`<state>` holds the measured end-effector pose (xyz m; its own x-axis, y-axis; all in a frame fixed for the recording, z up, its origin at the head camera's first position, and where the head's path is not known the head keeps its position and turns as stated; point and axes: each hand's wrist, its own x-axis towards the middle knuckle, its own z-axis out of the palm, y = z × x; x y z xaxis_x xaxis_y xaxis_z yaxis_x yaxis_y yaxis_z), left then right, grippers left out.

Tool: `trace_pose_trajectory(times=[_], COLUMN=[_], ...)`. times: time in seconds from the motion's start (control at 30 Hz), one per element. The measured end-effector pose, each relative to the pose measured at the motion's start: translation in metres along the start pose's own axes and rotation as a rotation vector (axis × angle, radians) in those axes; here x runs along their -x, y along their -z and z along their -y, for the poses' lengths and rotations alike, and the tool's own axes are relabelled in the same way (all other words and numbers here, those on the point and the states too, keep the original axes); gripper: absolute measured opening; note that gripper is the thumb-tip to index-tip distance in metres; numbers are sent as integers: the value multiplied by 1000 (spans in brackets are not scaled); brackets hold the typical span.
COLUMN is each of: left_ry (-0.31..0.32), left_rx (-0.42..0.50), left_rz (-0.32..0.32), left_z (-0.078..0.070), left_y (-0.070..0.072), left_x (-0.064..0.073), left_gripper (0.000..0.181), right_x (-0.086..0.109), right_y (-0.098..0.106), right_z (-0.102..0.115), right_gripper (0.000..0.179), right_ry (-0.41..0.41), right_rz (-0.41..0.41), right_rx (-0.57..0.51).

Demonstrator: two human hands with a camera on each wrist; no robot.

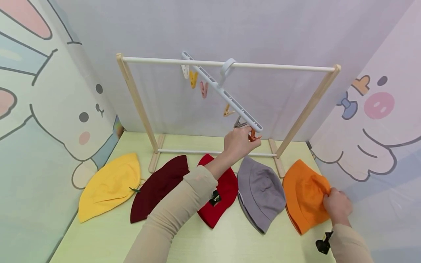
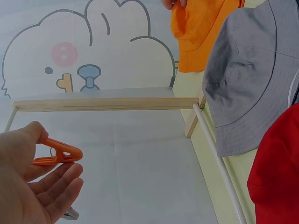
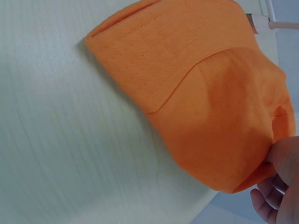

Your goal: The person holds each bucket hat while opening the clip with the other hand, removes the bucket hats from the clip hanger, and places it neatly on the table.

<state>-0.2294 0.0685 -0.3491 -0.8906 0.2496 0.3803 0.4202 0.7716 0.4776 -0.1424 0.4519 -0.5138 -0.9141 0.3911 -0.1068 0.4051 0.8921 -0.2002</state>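
My left hand (image 1: 241, 143) pinches an orange clothespin (image 2: 60, 153) between thumb and fingers. That clothespin hangs at the near end of a pale blue hanger (image 1: 227, 95), which is hooked over the rack's top bar. At the table's right side my right hand (image 1: 338, 205) grips the crown of an orange bucket hat (image 1: 304, 197). The right wrist view shows the thumb and fingers bunching the hat's cloth (image 3: 219, 112), while its brim points the other way. Left of it lies a grey bucket hat (image 1: 261, 191), partly folded flat.
A red hat (image 1: 227, 190), a maroon hat (image 1: 159, 188) and a yellow hat (image 1: 112, 186) lie further left. Behind them stands a rack with wooden posts (image 1: 309, 109) and a white top bar (image 1: 279, 66). Several other clothespins, including a pink one (image 1: 204, 90), hang from the hanger.
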Motion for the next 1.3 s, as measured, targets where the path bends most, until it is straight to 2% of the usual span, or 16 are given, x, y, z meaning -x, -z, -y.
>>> trace_pose_trajectory(times=[0.2,0.47,0.9,1.3], left_ry=[5,15,8,-1], left_rx=[3,4,1,-9], left_rz=[13,45,32,57], left_z=[0,0,-1,-2], left_y=[2,3,4,4], left_x=[1,0,1,0], left_gripper=[15,13,14,14], right_x=[-1,-5,2,2], right_y=[0,-9,-12,-20], right_z=[3,-5,-4,1], right_gripper=[30,30,40,58], right_ry=[0,-35,-41,-39], right_rz=[55,121,150,162], right_rx=[34,6,-59,-106])
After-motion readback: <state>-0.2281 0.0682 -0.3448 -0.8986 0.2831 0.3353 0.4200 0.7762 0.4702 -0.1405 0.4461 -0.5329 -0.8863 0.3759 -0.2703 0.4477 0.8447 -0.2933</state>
